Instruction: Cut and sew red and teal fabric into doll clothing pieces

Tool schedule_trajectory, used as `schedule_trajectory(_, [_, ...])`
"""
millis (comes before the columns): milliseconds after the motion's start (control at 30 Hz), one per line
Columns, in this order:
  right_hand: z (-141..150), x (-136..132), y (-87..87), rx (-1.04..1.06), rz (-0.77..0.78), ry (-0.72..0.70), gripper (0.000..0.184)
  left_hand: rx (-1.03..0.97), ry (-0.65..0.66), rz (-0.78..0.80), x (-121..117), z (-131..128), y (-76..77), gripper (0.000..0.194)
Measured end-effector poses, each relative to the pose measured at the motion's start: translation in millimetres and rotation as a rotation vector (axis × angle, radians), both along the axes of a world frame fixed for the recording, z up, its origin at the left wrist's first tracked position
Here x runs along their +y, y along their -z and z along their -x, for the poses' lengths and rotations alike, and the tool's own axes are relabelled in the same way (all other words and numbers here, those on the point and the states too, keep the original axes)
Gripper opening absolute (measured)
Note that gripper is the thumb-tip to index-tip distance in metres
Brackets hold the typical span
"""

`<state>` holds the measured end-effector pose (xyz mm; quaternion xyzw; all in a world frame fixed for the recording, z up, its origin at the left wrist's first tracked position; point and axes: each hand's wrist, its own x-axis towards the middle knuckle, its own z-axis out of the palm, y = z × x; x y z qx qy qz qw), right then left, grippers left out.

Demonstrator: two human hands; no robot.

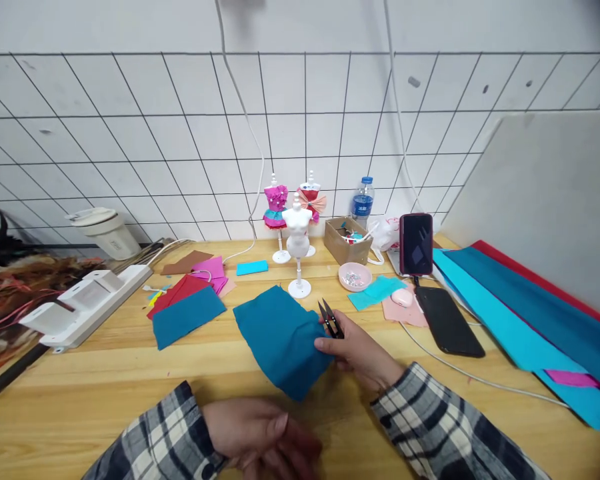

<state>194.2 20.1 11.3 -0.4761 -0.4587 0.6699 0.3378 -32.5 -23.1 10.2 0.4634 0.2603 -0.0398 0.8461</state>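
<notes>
My right hand (355, 347) is closed on a pair of black thread snips (331, 321), blades pointing up and away. Its thumb also pinches the right edge of a teal piece of fabric (277, 340), which spreads to the left with its lower part slightly lifted and creased. Low in the middle, my left hand (265, 433) hovers near the table, its loosely bent fingers apart and partly blurred; nothing shows in it. Just beyond the fabric stands a bare white miniature dress form (299, 240). Two more, a pink-dressed form (276, 207) and a red-dressed form (311, 200), stand behind.
Folded teal fabric (190, 317) and red fabric (183, 293) lie left, near a white power strip (90, 303). A pink dish (355, 277) of beads and a cardboard box (347, 243) stand back right. Phones, a cable (480, 380) and fabric sheets (525, 313) lie right.
</notes>
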Motion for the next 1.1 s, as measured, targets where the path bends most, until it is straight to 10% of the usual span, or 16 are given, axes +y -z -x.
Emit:
schedule_trajectory(233, [8.1,-3.1,5.6,-0.021,-0.042,-0.015,0.061,-0.329,-0.677,0.093,7.6,-10.4,10.2,0.070])
schedule_trajectory(400, [8.2,-1.1,9.6,-0.051,-0.248,-0.133,0.063,-0.114,-1.076,-0.014,10.7,-25.7,4.9,0.052])
schedule_trajectory(567, [9.1,-1.6,8.9,-0.177,-0.211,0.056,0.044,-0.100,-1.341,-0.177,20.6,-18.3,-0.1,0.063])
schedule_trajectory(867, [17.3,-18.6,4.7,-0.069,0.092,-0.342,0.044,-0.179,-1.269,-0.288,23.6,2.7,3.6,0.074])
schedule_trajectory(1100, [21.8,-22.7,8.4,-0.034,0.090,-0.331,0.052,-0.155,-1.250,-0.337,21.8,-0.9,3.1,0.082])
